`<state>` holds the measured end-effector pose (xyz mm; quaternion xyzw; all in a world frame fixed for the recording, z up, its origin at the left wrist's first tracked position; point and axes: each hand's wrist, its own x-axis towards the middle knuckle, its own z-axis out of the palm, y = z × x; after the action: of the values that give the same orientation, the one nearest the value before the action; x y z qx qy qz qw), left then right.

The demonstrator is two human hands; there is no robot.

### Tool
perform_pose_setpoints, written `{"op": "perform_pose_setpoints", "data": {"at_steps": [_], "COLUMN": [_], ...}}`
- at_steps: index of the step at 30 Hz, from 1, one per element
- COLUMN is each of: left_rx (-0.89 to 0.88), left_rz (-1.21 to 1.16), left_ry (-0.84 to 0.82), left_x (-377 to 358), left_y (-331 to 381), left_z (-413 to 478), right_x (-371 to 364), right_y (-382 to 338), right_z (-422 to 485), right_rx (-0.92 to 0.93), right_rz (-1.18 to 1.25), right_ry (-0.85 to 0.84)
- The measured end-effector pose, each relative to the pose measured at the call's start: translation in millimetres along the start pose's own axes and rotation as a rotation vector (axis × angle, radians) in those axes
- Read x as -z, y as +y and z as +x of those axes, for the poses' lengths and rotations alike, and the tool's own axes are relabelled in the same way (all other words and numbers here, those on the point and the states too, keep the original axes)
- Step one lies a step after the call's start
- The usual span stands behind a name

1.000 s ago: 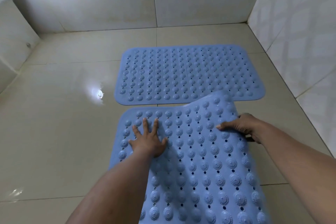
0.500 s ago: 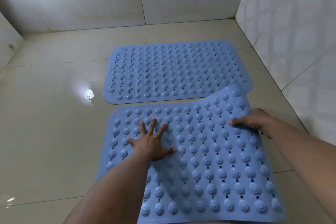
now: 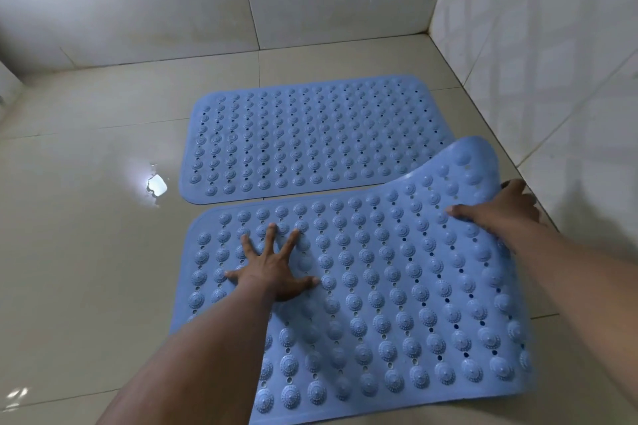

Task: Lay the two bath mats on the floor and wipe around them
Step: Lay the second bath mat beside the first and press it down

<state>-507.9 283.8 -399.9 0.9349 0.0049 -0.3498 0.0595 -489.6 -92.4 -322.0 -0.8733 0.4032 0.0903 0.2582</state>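
Your left grip (image 3: pixel 272 269) presses flat, fingers (image 3: pixel 272 235) spread, on the near mat (image 3: pixel 379 304); your right grip (image 3: pixel 497 214) clutches its lifted edge. The far mat (image 3: pixel 310 138) lies flat on the glossy floor (image 3: pixel 86 252).

Glossy beige tile floor (image 3: pixel 86 252), two blue studded mats on it: far mat (image 3: pixel 310 138) flat toward the back-right corner, near mat (image 3: pixel 379 286) just in front, right end curled up.
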Motion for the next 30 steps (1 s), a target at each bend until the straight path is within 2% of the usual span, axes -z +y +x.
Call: {"op": "perform_pose_setpoints", "data": {"at_steps": [3,5,8,12,14,17,19,24,30], "left_rx": [0.019,0.024,0.014,0.005,0.005,0.004,-0.001,-0.009,-0.005], "left_rz": [-0.018,-0.023,-0.030,-0.036,-0.033,-0.037,-0.033,-0.022,0.025], "left_ry": [-0.017,-0.022,-0.028,-0.031,-0.013,0.012,0.012,0.001,-0.006], "left_x": [2,1,-1,0,-2,-6,-7,-6,-2], "left_y": [-1,-1,-2,-4,-3,0,-2,-7,-23], "left_z": [4,5,6,7,6,3,1,1,2], "right_x": [-8,-17,-36,-55,-55,-59,-74,-105,-98], "right_y": [2,3,8,34,44,41,33,19,10], "right_z": [-1,-5,-9,-6,-2,-7,-17,-41,-55], "right_rx": [0.029,0.095,0.126,-0.050,-0.062,0.149,0.285,0.231,0.316], "right_rz": [-0.125,-0.161,-0.290,-0.297,-0.293,-0.366,-0.417,-0.483,-0.587], "right_ry": [0.231,0.268,0.097,-0.163,-0.245,-0.260,-0.346,-0.369,-0.333]}}
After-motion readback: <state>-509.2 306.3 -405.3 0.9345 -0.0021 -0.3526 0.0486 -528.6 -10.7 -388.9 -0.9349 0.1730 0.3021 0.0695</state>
